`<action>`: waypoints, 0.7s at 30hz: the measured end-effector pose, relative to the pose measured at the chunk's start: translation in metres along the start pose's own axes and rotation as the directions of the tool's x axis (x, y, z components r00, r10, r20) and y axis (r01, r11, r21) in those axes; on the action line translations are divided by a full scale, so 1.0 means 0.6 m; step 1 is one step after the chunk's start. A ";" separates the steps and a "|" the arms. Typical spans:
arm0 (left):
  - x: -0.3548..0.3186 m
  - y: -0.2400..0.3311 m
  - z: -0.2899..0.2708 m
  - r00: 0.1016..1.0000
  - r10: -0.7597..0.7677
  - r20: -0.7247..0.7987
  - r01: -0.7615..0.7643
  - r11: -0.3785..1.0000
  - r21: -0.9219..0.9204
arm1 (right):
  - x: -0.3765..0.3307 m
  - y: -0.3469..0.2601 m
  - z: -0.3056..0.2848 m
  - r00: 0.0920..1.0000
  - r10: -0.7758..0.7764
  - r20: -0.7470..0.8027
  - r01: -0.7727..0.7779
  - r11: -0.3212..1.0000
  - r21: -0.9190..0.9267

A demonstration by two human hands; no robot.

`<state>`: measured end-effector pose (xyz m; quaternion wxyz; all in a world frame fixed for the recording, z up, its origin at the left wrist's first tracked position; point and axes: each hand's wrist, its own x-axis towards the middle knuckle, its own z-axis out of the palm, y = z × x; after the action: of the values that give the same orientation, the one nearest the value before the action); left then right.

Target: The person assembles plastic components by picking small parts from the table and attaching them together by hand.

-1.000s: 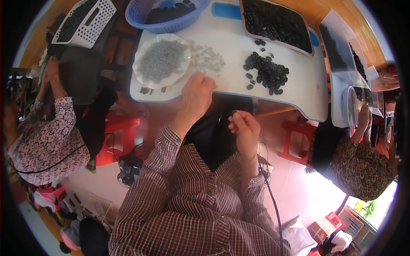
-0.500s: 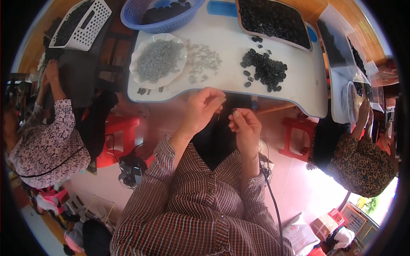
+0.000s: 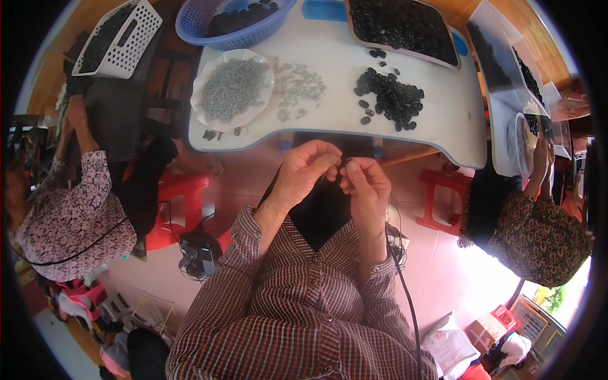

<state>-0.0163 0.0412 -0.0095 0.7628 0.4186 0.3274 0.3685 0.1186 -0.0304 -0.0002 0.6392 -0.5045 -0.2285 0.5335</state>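
Just off the table's near edge, my two hands meet fingertip to fingertip. My right hand (image 3: 367, 182) pinches a small black piece (image 3: 348, 162) between thumb and finger. Closed in a pinch, my left hand (image 3: 306, 172) presses up against that piece; whatever it holds is too small to make out. Beyond my left hand, small grey pieces (image 3: 297, 88) lie scattered on the table, beside a white scalloped plate (image 3: 197, 106) heaped with more of them. A pile of small black oval pieces (image 3: 392, 100) lies further right.
The white table (image 3: 329, 47) also bears a blue perforated basket (image 3: 234, 42) and a tray (image 3: 405, 49) of black pieces. People sit at both sides, near a white basket (image 3: 136, 41) and clear bins (image 3: 497, 104). Red stools (image 3: 443, 199) and a black cable (image 3: 408, 297) are nearby.
My left hand has moved right and slightly down, closing the gap to the right hand. The fingertips now touch or nearly touch at the black piece.
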 end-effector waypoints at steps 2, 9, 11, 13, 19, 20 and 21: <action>-0.002 0.005 0.005 1.000 -0.014 -0.005 0.014 0.999 0.036 | 0.000 0.001 -0.001 1.000 -0.007 -0.007 0.007 1.000 0.009; -0.005 0.006 0.013 1.000 -0.005 -0.002 0.005 0.999 0.054 | -0.002 0.005 -0.003 1.000 -0.009 0.007 0.009 1.000 0.019; -0.005 0.002 0.012 1.000 0.000 -0.010 0.001 0.998 0.063 | -0.003 0.005 -0.003 1.000 -0.009 0.014 0.008 1.000 0.016; -0.005 0.001 0.012 1.000 0.009 -0.002 -0.009 0.998 0.065 | -0.003 0.005 -0.004 1.000 0.000 0.009 0.000 1.000 0.018; -0.006 0.001 0.012 1.000 0.023 -0.005 -0.023 0.995 0.099 | -0.004 0.004 -0.002 1.000 0.016 0.006 -0.016 1.000 0.006; -0.007 0.002 0.012 1.000 0.024 -0.003 -0.024 0.995 0.101 | -0.004 0.004 -0.002 1.000 0.017 0.006 -0.017 1.000 0.006; -0.006 0.002 0.012 1.000 0.024 -0.004 -0.024 0.995 0.101 | -0.004 0.003 -0.001 1.000 0.012 0.005 -0.012 1.000 -0.003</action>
<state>-0.0129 0.0356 -0.0045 0.7353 0.4596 0.3424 0.3617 0.1171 -0.0330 -0.0014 0.6346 -0.5054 -0.2281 0.5383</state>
